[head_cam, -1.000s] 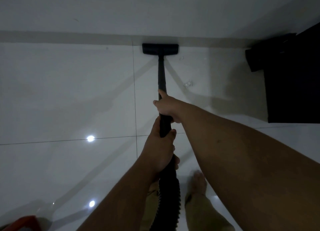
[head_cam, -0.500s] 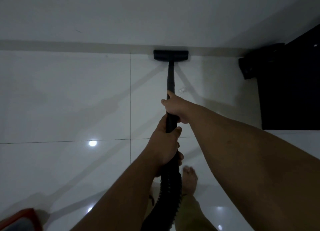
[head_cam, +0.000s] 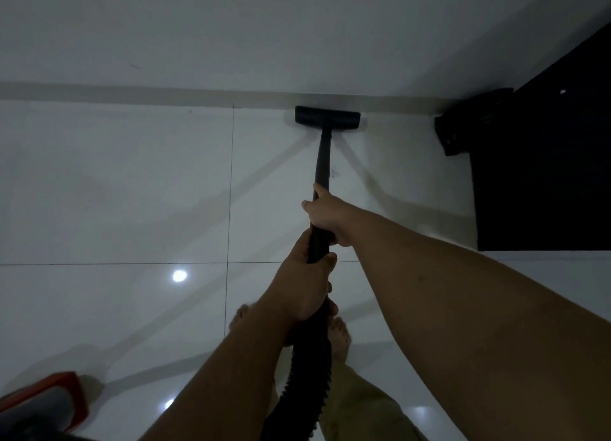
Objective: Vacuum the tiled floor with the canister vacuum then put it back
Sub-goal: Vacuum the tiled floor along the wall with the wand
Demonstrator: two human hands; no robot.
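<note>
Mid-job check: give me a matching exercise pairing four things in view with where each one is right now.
Things:
1. floor nozzle
2. right hand
3. left hand
4. red canister

Places:
A. bottom-left corner of the view
B. against the baseboard
C. lower on the wand, where the ribbed hose begins
D. higher on the wand

Pairs: 1-B, 2-D, 3-C, 4-A

Head view, steeply down onto floor [head_cam: 115, 182]

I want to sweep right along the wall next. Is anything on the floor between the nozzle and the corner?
Between the nozzle and the dark object in the corner, only bare tile shows.
</note>
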